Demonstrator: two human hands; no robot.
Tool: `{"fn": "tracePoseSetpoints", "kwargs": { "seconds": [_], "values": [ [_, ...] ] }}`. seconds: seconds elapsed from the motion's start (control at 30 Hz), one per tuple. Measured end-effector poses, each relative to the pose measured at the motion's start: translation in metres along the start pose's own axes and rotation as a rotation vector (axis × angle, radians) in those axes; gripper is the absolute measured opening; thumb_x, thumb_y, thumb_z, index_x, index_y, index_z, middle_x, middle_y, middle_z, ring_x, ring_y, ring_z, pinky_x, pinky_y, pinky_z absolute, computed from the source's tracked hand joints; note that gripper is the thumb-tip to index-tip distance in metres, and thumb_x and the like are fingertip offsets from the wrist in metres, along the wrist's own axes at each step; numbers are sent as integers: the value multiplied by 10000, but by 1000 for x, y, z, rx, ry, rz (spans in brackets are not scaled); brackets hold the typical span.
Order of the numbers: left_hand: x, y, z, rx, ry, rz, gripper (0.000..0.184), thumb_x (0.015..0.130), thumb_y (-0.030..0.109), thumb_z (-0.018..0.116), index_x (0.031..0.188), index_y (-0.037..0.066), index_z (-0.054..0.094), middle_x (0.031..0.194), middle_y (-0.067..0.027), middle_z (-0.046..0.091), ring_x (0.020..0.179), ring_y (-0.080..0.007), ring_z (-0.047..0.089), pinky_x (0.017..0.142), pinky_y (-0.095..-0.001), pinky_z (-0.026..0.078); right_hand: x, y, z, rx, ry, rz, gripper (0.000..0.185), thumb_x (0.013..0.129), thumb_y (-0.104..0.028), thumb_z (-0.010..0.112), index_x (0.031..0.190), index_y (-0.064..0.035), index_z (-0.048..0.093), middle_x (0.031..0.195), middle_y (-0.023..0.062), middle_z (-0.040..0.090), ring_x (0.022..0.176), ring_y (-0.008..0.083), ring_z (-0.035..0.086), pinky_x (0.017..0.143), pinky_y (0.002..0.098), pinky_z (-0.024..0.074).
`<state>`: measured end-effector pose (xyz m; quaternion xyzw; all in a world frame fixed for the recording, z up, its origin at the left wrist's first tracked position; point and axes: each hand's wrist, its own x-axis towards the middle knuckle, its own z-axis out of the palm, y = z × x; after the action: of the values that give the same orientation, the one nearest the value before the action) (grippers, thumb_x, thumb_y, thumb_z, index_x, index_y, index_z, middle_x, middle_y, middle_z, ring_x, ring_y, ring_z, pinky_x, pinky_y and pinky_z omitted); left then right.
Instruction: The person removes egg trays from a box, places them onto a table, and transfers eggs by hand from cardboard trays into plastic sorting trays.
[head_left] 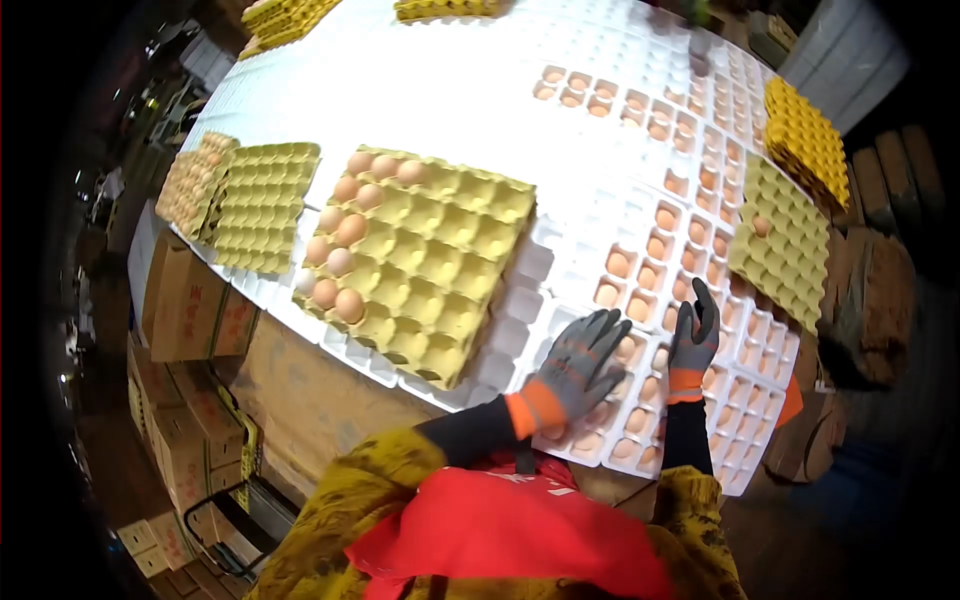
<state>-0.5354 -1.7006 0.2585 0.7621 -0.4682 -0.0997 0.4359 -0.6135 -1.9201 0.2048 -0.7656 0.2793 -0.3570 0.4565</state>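
Note:
My left hand (582,362), in a grey glove with an orange cuff, is spread palm down over eggs in a white tray near the table's front edge. Just right of it, my right hand (695,335), gloved alike, is held upright over the white trays with its fingers apart; nothing shows in its grasp. Brown eggs (619,264) sit in the white tray compartments ahead of and around both hands. To the left lies a large yellow-green egg tray (440,260), with several eggs (350,229) along its left side and its other cups bare.
Yellow trays (808,140) are stacked at the right edge, beside a green tray (785,245) holding one egg. Another green tray (262,205) and an egg-filled tray (193,182) lie at the left. Cardboard boxes (190,300) stand below the table's left side.

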Motion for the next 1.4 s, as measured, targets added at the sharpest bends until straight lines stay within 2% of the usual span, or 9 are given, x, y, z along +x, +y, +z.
{"fn": "tracePoseSetpoints", "kwargs": {
  "seconds": [0.2,0.4,0.6,0.7,0.8,0.87,1.13,1.27,1.4],
  "values": [
    [-78,-15,-238,246,294,-129,596,764,70,646,1356,82,574,1311,-200,561,1214,-393,539,1055,-478,431,17,-189,139,204,-471,-166,459,887,2,695,1330,-103,634,1213,82,669,967,167,671,829,301,565],
    [-94,-75,-328,689,-243,71,414,801,123,704,1210,163,650,1261,-69,618,1116,-288,584,925,-418,454,39,-237,311,-479,-468,-598,494,837,-259,762,1295,-119,643,1104,129,666,947,296,658,866,388,547],
    [-75,-100,-350,285,-272,58,359,774,129,774,1098,124,619,1080,-50,622,1046,-246,621,893,-379,476,62,-261,297,529,-596,511,412,909,-319,676,1250,-90,647,1033,95,666,953,248,673,741,370,569],
    [-88,-98,-371,-564,158,-413,425,785,49,716,1177,59,552,1153,-69,568,1076,-198,602,942,-352,495,80,-257,302,722,-665,440,380,920,-230,673,1254,-53,638,1033,87,635,818,177,662,680,326,556],
    [-94,-111,-402,-904,111,-481,326,805,-4,703,1104,47,584,1069,-59,559,941,-172,622,831,-314,560,90,-279,323,-256,-897,-485,415,876,-105,667,1280,-197,657,1230,71,629,999,241,666,789,370,566],
    [-84,-96,-394,-47,-7,-149,228,855,90,653,1077,62,609,1014,-83,610,840,-217,649,721,-339,535,95,-270,350,-602,-942,-1016,440,850,-105,670,1276,-212,655,1198,94,621,1051,318,644,884,388,541],
    [-83,-119,-372,461,-372,-101,360,867,118,654,1223,105,600,1109,-74,631,882,-240,661,676,-367,535,102,-273,308,493,-933,341,521,810,-87,708,1322,-104,610,1169,81,630,915,144,648,821,294,570],
    [-84,-121,-410,-915,9,-663,661,849,77,672,1477,64,468,1293,-102,620,1002,-175,681,748,-300,572,81,-277,328,-21,-1067,-650,408,827,-118,708,1224,-210,695,1338,98,565,1020,256,649,818,358,574],
    [-68,-125,-426,-717,-58,-755,585,832,73,685,1398,33,544,1338,-100,583,1027,-183,668,783,-303,571,69,-281,354,-628,-1069,-1033,316,869,-208,699,1185,-222,696,1346,88,553,1027,307,651,824,400,577]
  ]
}}
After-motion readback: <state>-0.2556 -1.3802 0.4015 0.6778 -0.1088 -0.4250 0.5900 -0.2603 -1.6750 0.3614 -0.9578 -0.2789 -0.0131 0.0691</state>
